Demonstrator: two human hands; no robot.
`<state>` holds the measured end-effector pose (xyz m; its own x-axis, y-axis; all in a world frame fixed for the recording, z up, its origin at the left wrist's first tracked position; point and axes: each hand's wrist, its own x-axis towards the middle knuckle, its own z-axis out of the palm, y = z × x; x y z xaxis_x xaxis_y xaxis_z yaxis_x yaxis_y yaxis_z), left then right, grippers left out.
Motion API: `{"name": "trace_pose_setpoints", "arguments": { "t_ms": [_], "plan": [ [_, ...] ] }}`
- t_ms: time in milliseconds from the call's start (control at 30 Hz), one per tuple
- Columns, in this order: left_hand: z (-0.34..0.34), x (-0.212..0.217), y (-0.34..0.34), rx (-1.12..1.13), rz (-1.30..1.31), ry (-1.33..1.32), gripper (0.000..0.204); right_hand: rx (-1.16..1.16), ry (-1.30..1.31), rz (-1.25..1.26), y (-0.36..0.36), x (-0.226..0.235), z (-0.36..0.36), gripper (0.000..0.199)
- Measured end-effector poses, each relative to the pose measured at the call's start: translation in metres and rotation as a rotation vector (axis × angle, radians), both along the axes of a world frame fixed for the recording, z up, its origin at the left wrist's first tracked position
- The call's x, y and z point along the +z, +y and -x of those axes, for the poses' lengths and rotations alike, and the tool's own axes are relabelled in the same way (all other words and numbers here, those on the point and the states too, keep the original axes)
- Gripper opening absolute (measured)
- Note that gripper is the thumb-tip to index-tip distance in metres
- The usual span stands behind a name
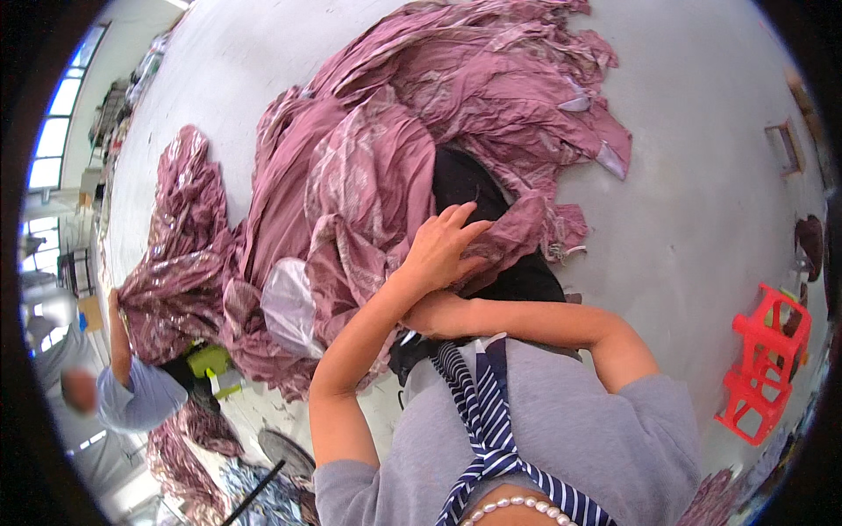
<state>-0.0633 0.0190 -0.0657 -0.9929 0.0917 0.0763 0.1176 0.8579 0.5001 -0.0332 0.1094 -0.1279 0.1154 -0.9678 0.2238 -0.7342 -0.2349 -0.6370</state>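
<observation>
A large heap of dusty-pink patterned fabric (pixel 368 167) spreads before me, with a pale, shiny whitish patch (pixel 291 307) on its near side. My left hand (pixel 443 245) lies on the near edge of the heap, fingers apart and stretched forward, beside a fold of pink fabric (pixel 513 241). Black cloth (pixel 469 180) shows beyond the fingertips and again below that fold. My right hand (pixel 438 314) reaches across my front to the left, under my left wrist. Its fingers are hidden by my left forearm.
At the left, another person (pixel 140 394) has a hand on the shiny pink cloth (pixel 180 298). A red plastic stool (pixel 765 364) stands at the right. A small frame-like object (pixel 783 149) lies farther right. More fabric (pixel 263 486) is piled at lower left.
</observation>
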Motion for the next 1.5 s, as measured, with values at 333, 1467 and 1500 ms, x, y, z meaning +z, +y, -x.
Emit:
{"name": "trace_pose_setpoints", "arguments": {
  "t_ms": [333, 1467, 1500],
  "plan": [
    [-0.008, -0.027, 0.000, 0.129, -0.193, -0.075, 0.030, -0.872, -0.288, 0.134, 0.091, 0.044, 0.141, 0.015],
    [-0.038, 0.028, 0.017, 0.677, -1.233, 0.092, 0.032, -0.454, -0.662, 0.045, 0.046, 0.090, 0.128, 0.015],
    [-0.038, 0.026, 0.017, 0.709, -1.169, 0.089, 0.030, -0.459, -0.647, 0.053, 0.045, 0.089, 0.128, 0.015]
  ]
}}
